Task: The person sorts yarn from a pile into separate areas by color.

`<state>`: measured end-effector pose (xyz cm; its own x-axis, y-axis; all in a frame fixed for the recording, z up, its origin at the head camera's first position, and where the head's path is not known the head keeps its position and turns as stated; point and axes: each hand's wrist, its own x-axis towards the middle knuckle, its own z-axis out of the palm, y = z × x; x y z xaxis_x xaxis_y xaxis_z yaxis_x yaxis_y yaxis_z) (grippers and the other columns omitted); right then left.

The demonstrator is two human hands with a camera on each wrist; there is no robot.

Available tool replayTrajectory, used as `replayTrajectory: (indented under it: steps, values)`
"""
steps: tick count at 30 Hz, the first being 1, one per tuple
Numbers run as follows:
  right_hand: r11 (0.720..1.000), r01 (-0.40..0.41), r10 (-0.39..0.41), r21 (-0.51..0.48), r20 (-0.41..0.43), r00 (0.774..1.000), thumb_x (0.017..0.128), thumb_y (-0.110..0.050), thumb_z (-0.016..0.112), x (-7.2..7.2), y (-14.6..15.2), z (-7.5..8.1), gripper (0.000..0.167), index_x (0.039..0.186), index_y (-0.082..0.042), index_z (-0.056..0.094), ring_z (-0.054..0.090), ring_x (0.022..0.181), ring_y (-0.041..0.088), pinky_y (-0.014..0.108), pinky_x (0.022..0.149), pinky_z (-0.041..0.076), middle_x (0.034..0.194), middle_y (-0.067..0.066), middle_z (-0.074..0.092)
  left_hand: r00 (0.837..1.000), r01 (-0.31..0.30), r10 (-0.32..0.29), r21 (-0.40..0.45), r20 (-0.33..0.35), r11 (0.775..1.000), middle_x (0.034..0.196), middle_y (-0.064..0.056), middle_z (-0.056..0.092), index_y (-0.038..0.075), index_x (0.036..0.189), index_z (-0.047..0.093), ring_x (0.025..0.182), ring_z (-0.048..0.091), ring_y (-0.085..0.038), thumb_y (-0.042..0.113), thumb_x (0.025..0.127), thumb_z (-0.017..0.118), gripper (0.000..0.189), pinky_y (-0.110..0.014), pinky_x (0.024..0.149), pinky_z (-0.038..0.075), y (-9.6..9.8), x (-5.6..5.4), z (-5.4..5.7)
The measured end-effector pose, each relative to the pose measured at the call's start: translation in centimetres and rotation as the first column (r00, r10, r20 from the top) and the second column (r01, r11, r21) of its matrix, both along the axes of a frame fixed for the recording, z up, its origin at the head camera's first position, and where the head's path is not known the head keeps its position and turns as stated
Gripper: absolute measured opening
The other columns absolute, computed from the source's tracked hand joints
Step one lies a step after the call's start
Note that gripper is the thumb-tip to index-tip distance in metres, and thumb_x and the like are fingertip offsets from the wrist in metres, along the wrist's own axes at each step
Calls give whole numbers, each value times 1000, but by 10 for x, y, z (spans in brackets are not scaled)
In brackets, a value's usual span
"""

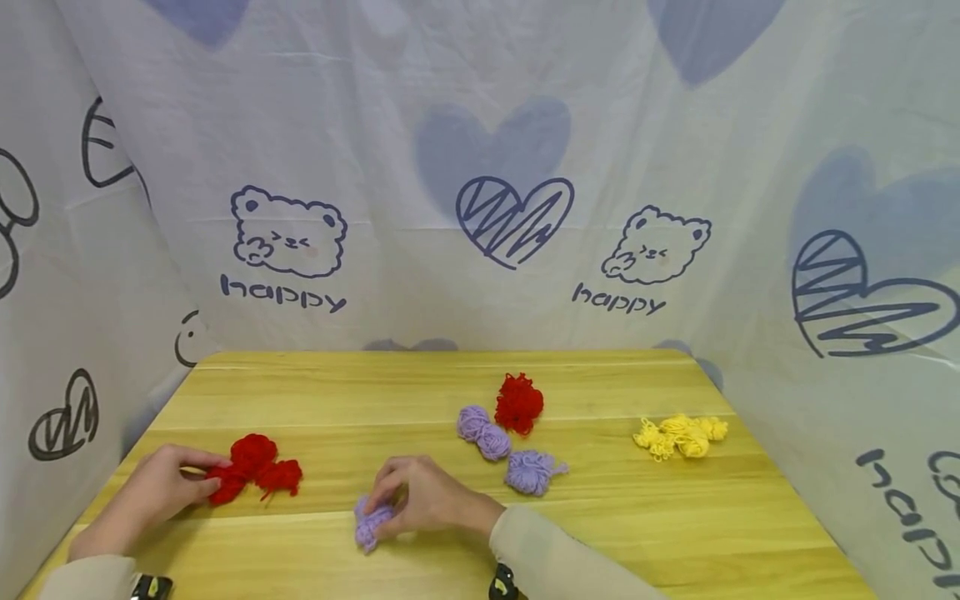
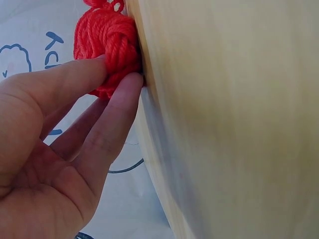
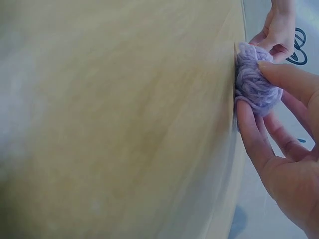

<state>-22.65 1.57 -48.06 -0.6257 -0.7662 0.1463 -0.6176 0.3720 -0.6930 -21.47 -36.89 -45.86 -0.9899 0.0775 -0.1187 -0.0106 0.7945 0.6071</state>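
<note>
At the left of the table my left hand pinches a small ball of red yarn between thumb and fingers. Two more red yarn balls touch it on the far and right sides. The left wrist view shows the thumb and fingertips on the wound red strands. Near the front middle, my right hand holds a ball of lilac yarn by its sides, low on the wood. In the right wrist view, thumb and fingers press this lilac ball from opposite sides.
Further back, two lilac yarn balls lie together beside a loose red one, with another lilac ball in front. A yellow yarn cluster lies at the right. Printed cloth hangs around the wooden table.
</note>
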Motion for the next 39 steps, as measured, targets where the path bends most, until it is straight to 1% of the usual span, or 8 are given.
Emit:
replayTrajectory:
  steps: [4,10,18,24,32,39]
  values:
    - [1000,-5,6,25,-26,1000,73,-12,93,1,0,0,27,97,-14,80,58,90,-5,11,78,54,105,-2,70,1000,-3,3,-3,4,1000,114,-31,73,-7,118,73,83,73,-16,6,89,76,32,-23,64,57,0,0,1]
    - [999,-7,10,51,-59,998,73,-16,94,4,0,2,29,97,-16,78,58,87,-5,10,78,52,103,-4,70,1000,1,-1,-10,-8,1000,111,-30,73,-7,118,73,84,73,-18,6,88,77,32,-23,64,57,0,0,0]
    - [998,-36,38,47,-54,998,75,-18,93,3,-1,0,28,98,-15,78,57,84,-4,10,77,51,99,-3,69,1000,-1,1,-7,4,1000,113,-31,73,-7,118,73,85,74,-18,6,88,77,32,-23,64,58,-1,-1,0]
    - [998,-40,43,46,-47,998,75,-18,93,3,0,0,28,99,-16,78,57,85,-5,10,77,51,99,-3,69,1000,-4,4,-18,9,1000,114,-30,73,-6,118,74,86,74,-19,7,89,77,32,-22,64,57,-1,-3,-1]
    - [998,-44,45,54,-26,999,75,-18,93,3,0,0,30,100,-16,77,55,85,-7,11,79,51,99,-5,67,1000,-6,6,6,14,1000,113,-31,72,-7,119,73,85,73,-17,6,89,77,33,-23,64,57,-1,-2,-1]
    - [997,-52,53,64,-11,999,75,-20,93,4,0,0,29,99,-16,76,53,84,-8,11,79,52,96,-6,64,1000,-8,8,5,14,1000,113,-30,73,-7,118,73,83,72,-14,6,89,77,33,-23,64,57,-2,-2,-2]
